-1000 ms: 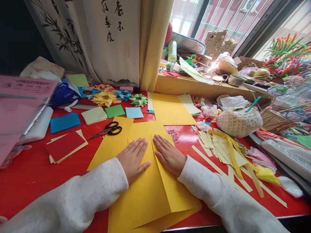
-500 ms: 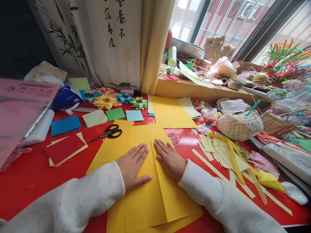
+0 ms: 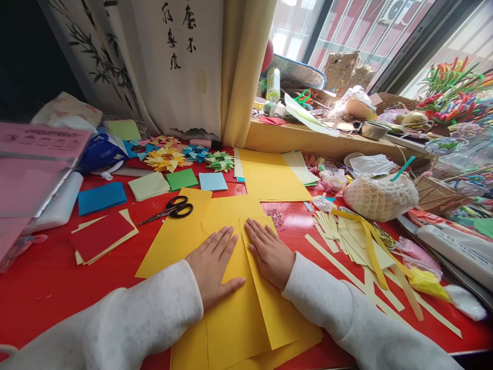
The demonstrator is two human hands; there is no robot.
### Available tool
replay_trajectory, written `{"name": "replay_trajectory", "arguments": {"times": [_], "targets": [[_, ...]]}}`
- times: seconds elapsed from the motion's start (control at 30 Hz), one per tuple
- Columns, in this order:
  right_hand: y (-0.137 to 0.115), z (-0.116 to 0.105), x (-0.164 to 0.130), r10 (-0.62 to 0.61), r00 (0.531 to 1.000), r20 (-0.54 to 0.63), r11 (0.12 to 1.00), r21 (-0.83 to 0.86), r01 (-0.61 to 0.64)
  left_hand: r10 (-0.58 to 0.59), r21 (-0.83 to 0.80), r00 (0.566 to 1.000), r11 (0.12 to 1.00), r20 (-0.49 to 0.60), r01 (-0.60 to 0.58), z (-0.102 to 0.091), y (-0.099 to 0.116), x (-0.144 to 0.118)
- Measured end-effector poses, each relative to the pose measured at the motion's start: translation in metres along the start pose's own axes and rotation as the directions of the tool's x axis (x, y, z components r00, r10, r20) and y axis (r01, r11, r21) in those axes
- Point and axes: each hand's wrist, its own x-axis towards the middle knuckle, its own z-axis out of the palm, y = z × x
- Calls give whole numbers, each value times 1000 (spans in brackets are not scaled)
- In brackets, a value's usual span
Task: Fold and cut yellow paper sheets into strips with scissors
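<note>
Several sheets of yellow paper (image 3: 231, 334) lie overlapping in front of me on the red table. My left hand (image 3: 215, 267) rests flat on the middle of the top sheet, fingers stretched and thumb out to the right. My right hand (image 3: 269, 253) presses flat on the sheet's right part, which is folded over as a flap (image 3: 275, 313) whose edge runs down from the fingertips. Black-handled scissors (image 3: 177, 206) lie partly on another yellow sheet (image 3: 173, 236), up and to the left of my left hand.
Small coloured paper stacks, including red (image 3: 102, 234) and blue (image 3: 102, 198), lie at left. Folded paper stars (image 3: 165, 157) sit behind. More large sheets (image 3: 275, 174) lie toward the sill. Cut paper strips (image 3: 370, 257) and a net-covered round object (image 3: 381, 198) are at right.
My left hand has slid very slightly to the right with the paper under it, and the flap's lower end has shifted a little right. My right hand stays nearly in place.
</note>
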Motion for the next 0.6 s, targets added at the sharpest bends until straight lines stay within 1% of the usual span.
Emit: {"name": "replay_trajectory", "arguments": {"times": [0.17,0.3,0.4,0.47,0.6], "targets": [[-2,0,0,19,1000,15,1000,2,-19,-9,-14,1000,1000,18,9,-1,3,-1],[6,0,4,-3,1000,26,999,53,1,-4,-27,1000,1000,-19,3,-1,6,-2],[14,-3,7,9,1000,-15,993,117,-7,27,-34,1000,999,-15,-28,-2,5,-1],[16,-7,7,-4,1000,-20,991,135,6,40,-31,999,999,6,-39,-3,2,0],[8,-8,2,-60,995,81,996,67,54,33,-14,998,999,52,-33,-4,-3,1]]}}
